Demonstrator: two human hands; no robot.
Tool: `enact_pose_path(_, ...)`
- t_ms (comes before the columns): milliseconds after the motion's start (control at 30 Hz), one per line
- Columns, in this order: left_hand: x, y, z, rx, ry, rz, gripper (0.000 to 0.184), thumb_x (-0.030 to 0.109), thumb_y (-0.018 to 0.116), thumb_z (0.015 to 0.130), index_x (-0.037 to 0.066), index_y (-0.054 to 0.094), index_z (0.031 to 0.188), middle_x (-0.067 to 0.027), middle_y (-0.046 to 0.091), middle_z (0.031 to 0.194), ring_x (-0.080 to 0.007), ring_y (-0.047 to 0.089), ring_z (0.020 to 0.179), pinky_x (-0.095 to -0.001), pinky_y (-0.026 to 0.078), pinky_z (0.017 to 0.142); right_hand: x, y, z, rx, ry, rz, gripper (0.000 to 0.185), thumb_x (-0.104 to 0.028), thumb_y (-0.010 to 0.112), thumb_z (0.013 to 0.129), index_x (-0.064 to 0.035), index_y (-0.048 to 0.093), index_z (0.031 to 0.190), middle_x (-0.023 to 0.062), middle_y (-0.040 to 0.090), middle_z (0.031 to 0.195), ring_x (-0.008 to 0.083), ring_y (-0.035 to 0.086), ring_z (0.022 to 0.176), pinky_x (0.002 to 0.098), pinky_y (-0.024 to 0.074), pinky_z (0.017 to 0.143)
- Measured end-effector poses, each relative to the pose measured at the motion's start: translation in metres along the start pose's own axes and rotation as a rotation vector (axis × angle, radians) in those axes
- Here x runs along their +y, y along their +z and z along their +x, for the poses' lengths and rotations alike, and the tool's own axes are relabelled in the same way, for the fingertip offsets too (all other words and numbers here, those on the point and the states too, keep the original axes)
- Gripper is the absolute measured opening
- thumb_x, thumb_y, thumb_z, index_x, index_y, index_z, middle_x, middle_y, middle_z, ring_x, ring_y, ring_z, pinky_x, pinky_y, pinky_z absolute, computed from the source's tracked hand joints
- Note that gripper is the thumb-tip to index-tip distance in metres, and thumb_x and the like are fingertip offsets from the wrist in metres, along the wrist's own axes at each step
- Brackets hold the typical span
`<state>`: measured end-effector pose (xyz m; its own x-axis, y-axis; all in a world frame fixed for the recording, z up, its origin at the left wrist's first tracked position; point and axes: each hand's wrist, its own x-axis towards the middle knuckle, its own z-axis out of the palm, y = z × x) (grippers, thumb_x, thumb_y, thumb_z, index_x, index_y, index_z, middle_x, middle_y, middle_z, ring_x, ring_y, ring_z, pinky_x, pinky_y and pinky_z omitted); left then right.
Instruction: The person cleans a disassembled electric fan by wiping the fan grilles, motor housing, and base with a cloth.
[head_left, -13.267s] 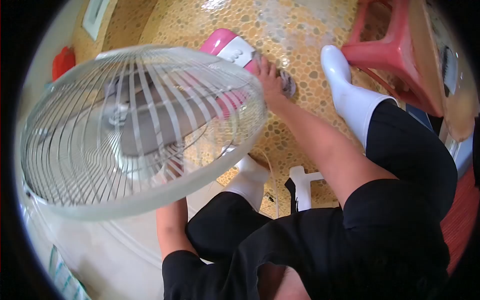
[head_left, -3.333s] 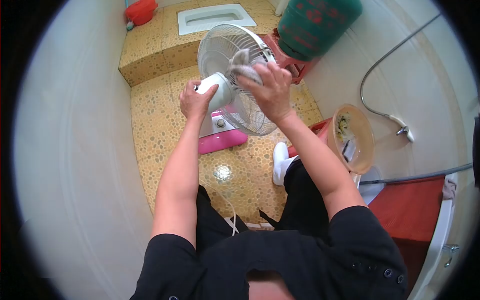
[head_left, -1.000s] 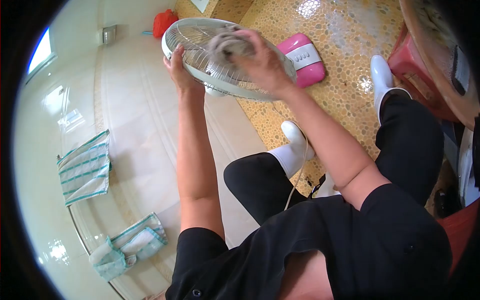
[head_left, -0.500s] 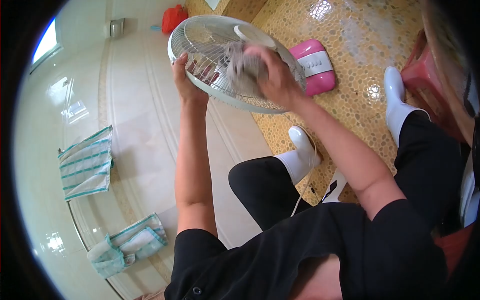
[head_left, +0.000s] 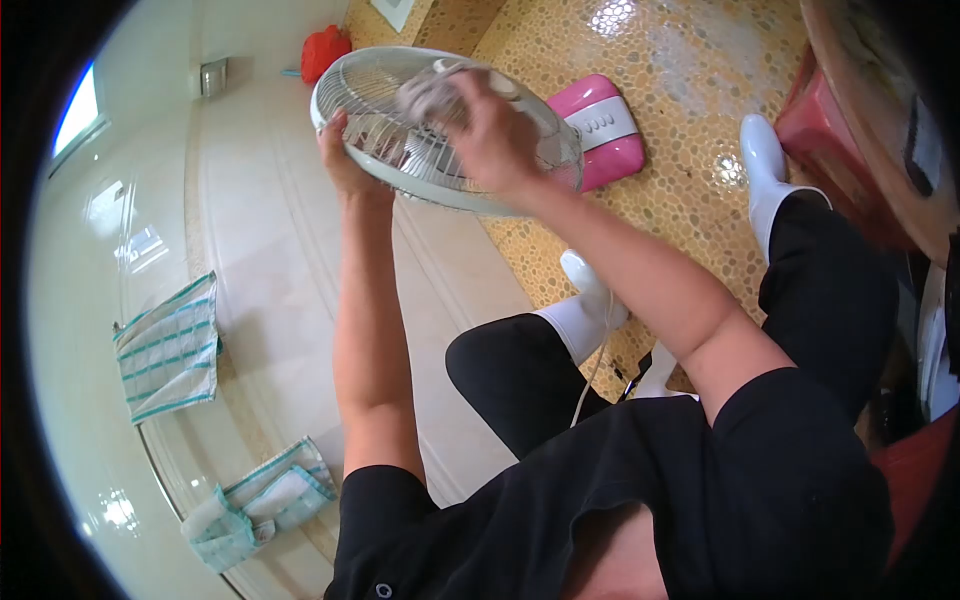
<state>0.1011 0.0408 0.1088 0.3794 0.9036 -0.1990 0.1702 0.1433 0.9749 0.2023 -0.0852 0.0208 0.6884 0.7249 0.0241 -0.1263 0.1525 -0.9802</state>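
An electric fan with a white wire grille [head_left: 360, 85] is tilted face up in front of me. My left hand [head_left: 352, 160] is closed around the near left rim of the fan head, the thumb outside and the other fingers seen through the wires. A crumpled grey cloth [head_left: 430, 98], slightly blurred, is bunched in my right hand [head_left: 495, 140] and lies against the grille near its centre. Beyond the fan head, its pink base [head_left: 612, 155] with a white button panel shows over the floor.
The pebble-patterned floor [head_left: 690, 80] looks wet. White boots [head_left: 765, 165] are on my feet, with a cord [head_left: 592, 375] between my legs. A red plastic stool [head_left: 825, 125] is at right. Towels [head_left: 170, 350] hang on the tiled wall; a red object [head_left: 325, 52] is by it.
My right hand has slid the cloth left across the grille, toward its far left part. My left hand keeps its hold on the rim. The whole view has shifted a little.
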Motion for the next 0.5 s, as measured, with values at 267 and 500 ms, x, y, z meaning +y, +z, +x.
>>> enact_pose_path(267,0.005,0.013,-0.016,-0.112,-0.094,-0.149,0.060,0.040,0.053,0.081,0.001,0.045,0.127,-0.0167,0.057,0.118,-0.0312,0.057,0.106,-0.0427,0.047,0.091,-0.007,0.001,-0.009,-0.062,-0.581,0.079,0.038,-0.020,0.070,0.077,-0.0148,0.052,0.110,0.0058,0.057,0.118,0.0301,0.055,0.111,0.0432,0.0452,0.092)
enact_pose_path(500,0.005,0.013,-0.029,0.174,-0.028,0.122,0.061,0.042,0.056,0.078,0.009,0.044,0.128,-0.0132,0.053,0.116,-0.0314,0.056,0.103,-0.0452,0.049,0.077,0.025,0.061,0.096,-0.060,-0.161,0.094,0.036,-0.031,0.061,0.081,-0.0149,0.057,0.113,0.0103,0.060,0.113,0.0308,0.060,0.103,0.0395,0.0496,0.086)
